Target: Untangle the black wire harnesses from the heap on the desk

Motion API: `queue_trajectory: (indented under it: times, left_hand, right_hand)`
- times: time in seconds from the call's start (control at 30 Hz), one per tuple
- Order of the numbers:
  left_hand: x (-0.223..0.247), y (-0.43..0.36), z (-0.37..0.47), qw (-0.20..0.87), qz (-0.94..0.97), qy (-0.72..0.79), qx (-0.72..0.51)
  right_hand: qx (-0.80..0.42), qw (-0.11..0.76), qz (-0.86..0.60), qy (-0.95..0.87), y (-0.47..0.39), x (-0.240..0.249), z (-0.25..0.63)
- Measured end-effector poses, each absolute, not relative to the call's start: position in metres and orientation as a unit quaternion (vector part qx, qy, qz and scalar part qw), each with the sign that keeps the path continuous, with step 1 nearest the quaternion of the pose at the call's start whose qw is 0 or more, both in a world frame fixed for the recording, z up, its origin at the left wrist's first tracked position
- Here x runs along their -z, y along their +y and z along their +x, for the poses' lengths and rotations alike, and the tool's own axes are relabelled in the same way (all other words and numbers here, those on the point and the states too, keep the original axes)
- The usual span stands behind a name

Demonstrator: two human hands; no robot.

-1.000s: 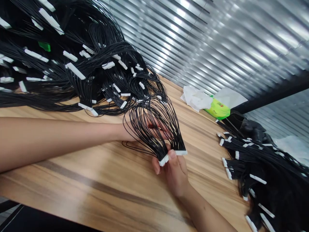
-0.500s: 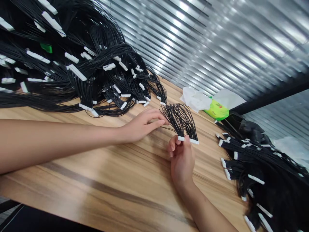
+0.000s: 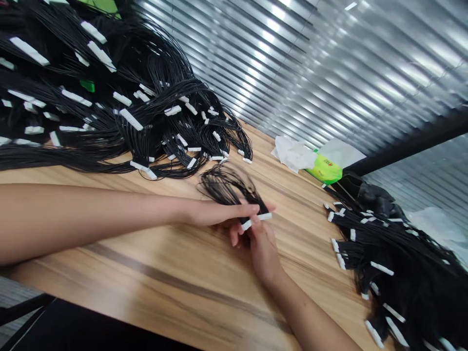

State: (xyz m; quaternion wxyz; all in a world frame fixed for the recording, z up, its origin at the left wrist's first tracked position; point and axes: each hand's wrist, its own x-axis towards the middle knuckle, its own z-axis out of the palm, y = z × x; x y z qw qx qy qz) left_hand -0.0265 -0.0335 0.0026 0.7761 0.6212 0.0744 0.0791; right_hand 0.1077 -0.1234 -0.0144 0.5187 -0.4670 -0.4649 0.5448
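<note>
A wire harness of thin black wires with white connectors is held over the table in front of me; its wires bend back in a loop, partly blurred. My right hand pinches it from below by the white connectors, with the thumb between two of them. My left hand reaches across from the left. Its thumb lies over the wires just above the connectors and its fingertips show behind them, so the hand is closed around the bundle.
A big heap of black wire harnesses covers the table's back left. Another pile of harnesses lies at the right. A green-and-white tissue pack and a black bag stand at the back right, before slatted blinds.
My left hand has moved right and closed around the wires by the connectors. My right hand has shifted slightly left and down with the harness, whose loop now leans left.
</note>
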Motion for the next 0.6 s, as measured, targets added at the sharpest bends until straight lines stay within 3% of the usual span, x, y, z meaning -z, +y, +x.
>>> queue_trajectory:
  times: [0.23,0.6]
  left_hand:
    - [0.008,-0.036,-0.023,0.901,0.41,0.04,-0.136]
    - [0.008,-0.038,-0.022,0.902,0.4,0.009,-0.16]
  right_hand:
    - [-0.59,0.462,-0.43,-0.503,-0.12,0.012,0.106]
    - [-0.614,0.444,-0.372,-0.536,-0.123,0.011,0.106]
